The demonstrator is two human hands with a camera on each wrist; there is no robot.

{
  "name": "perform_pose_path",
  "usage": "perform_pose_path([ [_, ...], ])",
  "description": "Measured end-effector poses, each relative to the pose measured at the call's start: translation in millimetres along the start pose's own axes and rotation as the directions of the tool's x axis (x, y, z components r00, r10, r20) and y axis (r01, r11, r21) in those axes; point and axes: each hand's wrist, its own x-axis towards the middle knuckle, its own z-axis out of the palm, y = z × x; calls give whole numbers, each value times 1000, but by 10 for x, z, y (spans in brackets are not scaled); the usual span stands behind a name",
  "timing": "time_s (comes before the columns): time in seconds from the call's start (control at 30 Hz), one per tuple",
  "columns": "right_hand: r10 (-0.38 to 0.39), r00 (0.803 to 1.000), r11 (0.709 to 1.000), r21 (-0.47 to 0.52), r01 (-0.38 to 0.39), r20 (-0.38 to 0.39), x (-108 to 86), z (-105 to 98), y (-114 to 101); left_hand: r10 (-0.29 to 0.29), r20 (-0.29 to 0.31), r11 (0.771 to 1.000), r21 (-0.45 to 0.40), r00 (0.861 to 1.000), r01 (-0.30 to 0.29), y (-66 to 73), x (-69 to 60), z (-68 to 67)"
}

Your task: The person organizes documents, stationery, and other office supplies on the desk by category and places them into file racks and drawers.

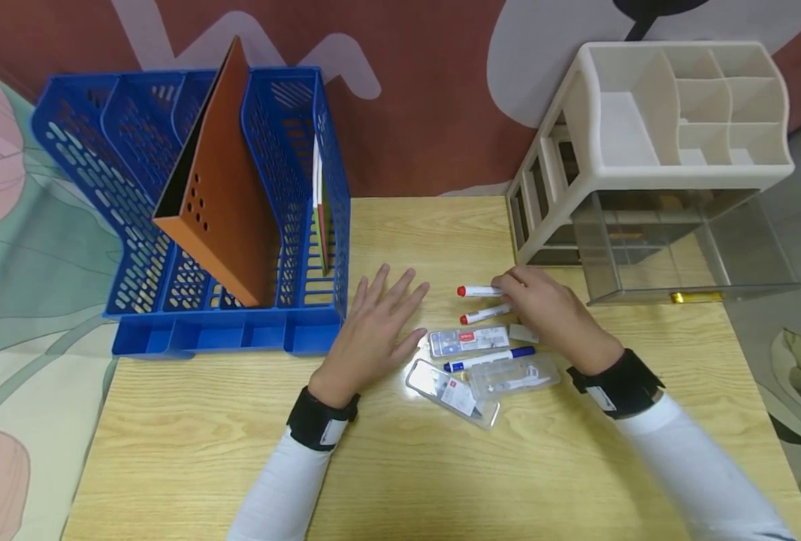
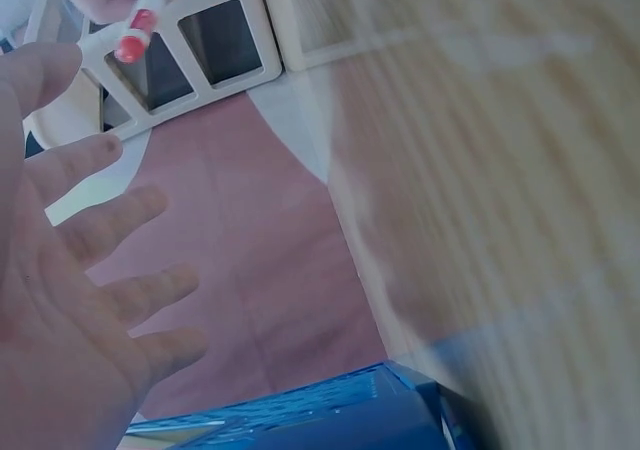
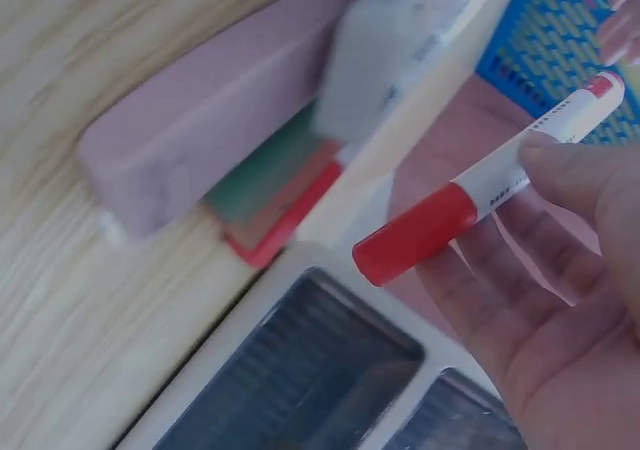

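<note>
At the head view's upper left, a file rack (image 1: 225,338) is set on the table (image 1: 191,443), a folder (image 1: 234,203) and, to its right, booklets (image 1: 321,214) held in it; at the upper right an organizer (image 1: 694,176) is placed, its drawer (image 1: 644,293) extended in front; right of centre, one marker (image 1: 480,291) is held behind a second marker (image 1: 487,314); before these, a flat case (image 1: 470,340), a third marker (image 1: 478,361) and two further cases (image 1: 451,392) are laid.

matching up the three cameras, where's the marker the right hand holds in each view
Head: the red-and-white marker is just right of centre, in the right hand.
Left wrist: top left, red end lowest.
Right wrist: slanting across the right half.
Shared landmark: the blue rack, left in head, bottom in left wrist, upper right in right wrist.
</note>
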Motion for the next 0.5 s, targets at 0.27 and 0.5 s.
perform_pose_path([
  [0.27, 0, 997, 993, 119, 9, -74, -31, -184, -193, -18, -6, 1000, 4, 1000, 18, -36, 12, -51],
  [0.5, 62, 992, 928, 371, -16, -113, -49, -485, -377, -32, 3, 999, -7, 999, 33, -52, -2, -63],
])
